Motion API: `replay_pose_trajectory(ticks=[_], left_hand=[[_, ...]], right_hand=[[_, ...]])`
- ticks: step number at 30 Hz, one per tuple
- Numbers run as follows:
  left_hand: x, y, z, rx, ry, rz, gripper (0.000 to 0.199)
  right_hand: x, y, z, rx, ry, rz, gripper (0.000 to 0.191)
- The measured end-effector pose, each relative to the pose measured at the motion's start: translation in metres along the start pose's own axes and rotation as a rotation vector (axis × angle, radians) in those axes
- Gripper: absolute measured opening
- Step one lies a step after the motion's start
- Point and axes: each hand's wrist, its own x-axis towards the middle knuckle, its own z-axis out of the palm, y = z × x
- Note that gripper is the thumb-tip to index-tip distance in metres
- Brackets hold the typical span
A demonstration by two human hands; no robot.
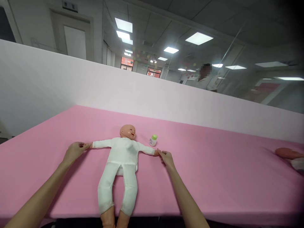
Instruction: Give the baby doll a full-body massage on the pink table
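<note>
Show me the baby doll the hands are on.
The white-suited baby doll: the left hand and right hand grip its hands. The other doll, at the right edge, is untouched.

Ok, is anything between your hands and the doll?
Nothing visible: your left hand and right hand already touch the hands of the doll. The bottle stands beyond its arm, not between them.

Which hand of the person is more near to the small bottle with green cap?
The right hand is nearer: it lies below and to the right of the small bottle. The left hand is much farther, on the other side of the baby doll.
</note>
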Motion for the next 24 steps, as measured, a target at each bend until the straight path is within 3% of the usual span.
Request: replay_pose_trajectory(ticks=[3, 5, 6, 8, 10, 12, 13, 15, 17, 24], left_hand=[[-0.007, 0.034, -0.001, 0.226, 0.155, 0.020, 0.071], [-0.021, 0.074, 0.009, 0.124, 0.224, 0.170, 0.076], [-0.031, 0.099, 0.019, -0.025, 0.183, 0.265, 0.074], [-0.053, 0.150, 0.048, -0.448, -0.089, 0.376, 0.068], [-0.074, 0.196, 0.084, -0.851, -0.526, 0.315, 0.067], [-0.087, 0.232, 0.122, -1.117, -0.878, -0.003, 0.075], [-0.090, 0.245, 0.139, -1.184, -0.962, -0.178, 0.081], [-0.090, 0.262, 0.167, -1.298, -0.978, -0.385, 0.087], [-0.085, 0.271, 0.188, -1.399, -0.929, -0.479, 0.088], [-0.071, 0.274, 0.225, -1.540, -0.861, -0.522, 0.088]], right_hand=[[0.008, -0.003, -0.007, -0.192, 0.159, -0.144, 0.049], [0.012, -0.011, -0.009, -0.210, 0.186, -0.213, 0.055], [0.014, -0.016, -0.009, -0.204, 0.175, -0.254, 0.056], [0.016, -0.030, -0.006, -0.209, 0.135, -0.364, 0.057], [0.016, -0.043, -0.001, -0.239, 0.077, -0.471, 0.058], [0.016, -0.052, 0.004, -0.288, 0.016, -0.539, 0.061], [0.016, -0.055, 0.006, -0.313, -0.013, -0.558, 0.063], [0.018, -0.057, 0.010, -0.356, -0.061, -0.579, 0.067], [0.022, -0.055, 0.012, -0.394, -0.095, -0.604, 0.069], [0.035, -0.043, 0.021, -0.491, -0.193, -0.766, 0.061]])
